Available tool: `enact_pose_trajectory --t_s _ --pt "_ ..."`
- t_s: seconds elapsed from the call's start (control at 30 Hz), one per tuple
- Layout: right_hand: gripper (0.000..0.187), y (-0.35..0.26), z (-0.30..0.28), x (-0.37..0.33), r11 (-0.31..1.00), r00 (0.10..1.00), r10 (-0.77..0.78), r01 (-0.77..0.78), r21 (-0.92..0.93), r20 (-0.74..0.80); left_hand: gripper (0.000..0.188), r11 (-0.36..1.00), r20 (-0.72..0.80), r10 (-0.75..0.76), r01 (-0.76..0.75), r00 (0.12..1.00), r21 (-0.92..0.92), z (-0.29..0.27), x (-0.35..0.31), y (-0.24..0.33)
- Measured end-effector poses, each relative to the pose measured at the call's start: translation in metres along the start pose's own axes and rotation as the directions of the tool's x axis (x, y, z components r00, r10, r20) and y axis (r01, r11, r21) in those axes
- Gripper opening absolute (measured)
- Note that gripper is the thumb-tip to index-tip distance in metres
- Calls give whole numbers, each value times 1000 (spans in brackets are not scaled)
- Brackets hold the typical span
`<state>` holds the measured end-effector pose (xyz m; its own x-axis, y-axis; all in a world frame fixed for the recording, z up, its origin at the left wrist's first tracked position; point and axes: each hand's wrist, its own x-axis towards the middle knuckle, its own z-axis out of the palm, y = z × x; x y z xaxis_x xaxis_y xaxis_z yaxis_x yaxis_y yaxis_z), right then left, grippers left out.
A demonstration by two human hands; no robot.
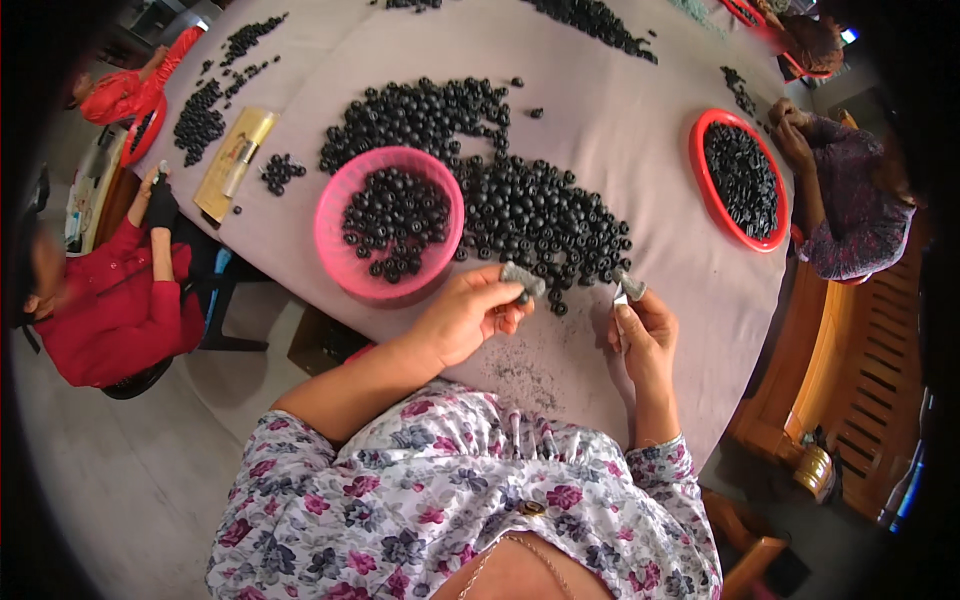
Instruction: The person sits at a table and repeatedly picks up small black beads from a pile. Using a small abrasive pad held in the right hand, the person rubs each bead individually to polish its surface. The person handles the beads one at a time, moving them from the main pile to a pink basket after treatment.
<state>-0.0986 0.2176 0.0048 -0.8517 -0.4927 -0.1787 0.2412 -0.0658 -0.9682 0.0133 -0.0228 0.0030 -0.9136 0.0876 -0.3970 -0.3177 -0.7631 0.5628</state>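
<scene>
My left hand (465,315) is closed in a pinch, with a small round black rubber part (523,298) at its fingertips. Grey wrapping (522,278) covers the index fingertip. To the right, my right hand (648,340) grips a small, thin metal blade (621,299), and a grey cover sits on a fingertip there too. The two hands are apart. Just beyond them spreads a heap of round black rubber parts (530,205), several showing a hole. A pink plastic basket (335,255) left of the heap holds more of these parts.
Black crumbs (525,370) lie on the grey tablecloth (650,110) near me. A red basin (698,165) of black pieces stands at right beside a seated person (850,200). Another person in red (120,300) works at left, near a yellowish box (225,180).
</scene>
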Motion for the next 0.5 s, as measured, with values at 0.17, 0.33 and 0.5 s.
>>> enact_pose_trajectory --t_s 0.17,0.33,0.5 --pt "48 -27 28 -4 974 929 166 -207 94 331 19 987 30 -66 70 997 -147 -9 0 0" --pt "48 -30 52 11 930 829 260 -354 103 495 17 977 32 -90 94 995 -191 -11 0 0" --pt "43 -17 60 16 900 806 285 -411 144 519 20 980 28 -89 93 996 -177 -8 -2 1"
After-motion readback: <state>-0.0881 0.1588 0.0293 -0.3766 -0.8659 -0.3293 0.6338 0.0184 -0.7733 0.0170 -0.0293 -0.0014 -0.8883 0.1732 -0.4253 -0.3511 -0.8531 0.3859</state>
